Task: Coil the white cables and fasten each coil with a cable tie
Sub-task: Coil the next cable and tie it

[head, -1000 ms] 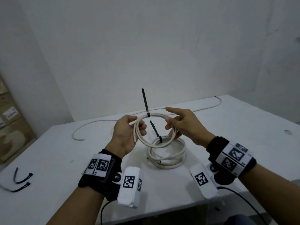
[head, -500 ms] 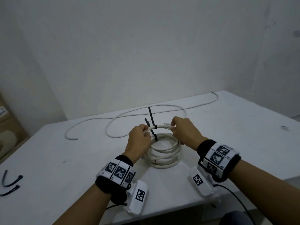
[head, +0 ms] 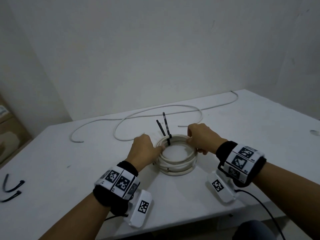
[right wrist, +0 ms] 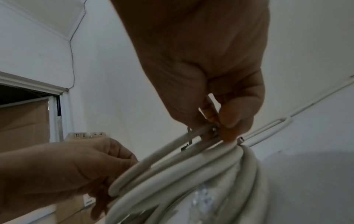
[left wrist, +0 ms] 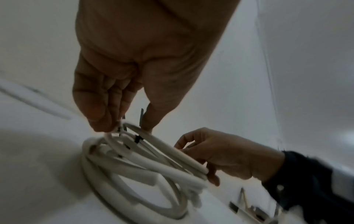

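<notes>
Two white cable coils (head: 174,168) lie stacked on the white table (head: 69,153) in the head view. Each is bound by a black cable tie (head: 164,126) whose tail sticks up at the far side. My left hand (head: 160,148) pinches the upper coil's left rim, and my right hand (head: 189,140) pinches its right rim. In the left wrist view the left hand (left wrist: 124,125) grips coil strands (left wrist: 143,163) beside a tie tail (left wrist: 141,116). In the right wrist view the right hand (right wrist: 212,122) pinches the top strands (right wrist: 210,166).
A long loose white cable (head: 155,110) snakes across the far part of the table, with one end (head: 181,126) just behind my right hand. Two spare black ties (head: 12,189) lie at the left edge. Cardboard boxes (head: 8,132) stand on the left.
Both hands have lowered the tied coil from mid-air onto the coil lying on the table. The two tie tails now stand side by side.
</notes>
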The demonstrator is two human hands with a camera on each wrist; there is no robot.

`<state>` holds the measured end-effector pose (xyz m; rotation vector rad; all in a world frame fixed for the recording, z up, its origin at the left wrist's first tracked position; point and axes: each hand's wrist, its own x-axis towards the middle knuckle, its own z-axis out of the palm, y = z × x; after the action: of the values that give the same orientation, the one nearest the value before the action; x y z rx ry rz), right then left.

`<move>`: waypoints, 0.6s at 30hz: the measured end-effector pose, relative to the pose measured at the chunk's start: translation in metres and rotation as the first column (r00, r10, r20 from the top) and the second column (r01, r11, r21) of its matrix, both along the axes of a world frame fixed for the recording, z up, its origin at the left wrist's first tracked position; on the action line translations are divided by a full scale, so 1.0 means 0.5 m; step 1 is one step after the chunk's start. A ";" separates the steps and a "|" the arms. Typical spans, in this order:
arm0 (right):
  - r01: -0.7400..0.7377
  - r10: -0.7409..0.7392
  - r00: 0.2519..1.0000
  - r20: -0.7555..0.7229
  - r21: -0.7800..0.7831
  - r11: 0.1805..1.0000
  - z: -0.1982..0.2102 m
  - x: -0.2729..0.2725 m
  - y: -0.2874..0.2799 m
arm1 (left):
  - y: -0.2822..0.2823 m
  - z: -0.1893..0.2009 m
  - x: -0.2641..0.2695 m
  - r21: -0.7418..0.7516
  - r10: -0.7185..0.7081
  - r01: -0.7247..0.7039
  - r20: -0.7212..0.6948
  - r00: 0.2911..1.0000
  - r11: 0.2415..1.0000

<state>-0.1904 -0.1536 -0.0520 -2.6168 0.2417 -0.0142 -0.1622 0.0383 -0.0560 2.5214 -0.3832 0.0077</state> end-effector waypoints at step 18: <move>-0.104 0.092 0.958 -0.273 -0.031 0.994 0.038 -0.011 -0.019 | -0.025 -0.003 -0.006 -0.012 -0.005 0.005 -0.038 0.999 1.000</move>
<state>-0.1958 -0.1629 -0.0332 -2.6676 0.2075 0.3799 -0.1650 0.0260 -0.0577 2.5046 -0.3732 -0.0396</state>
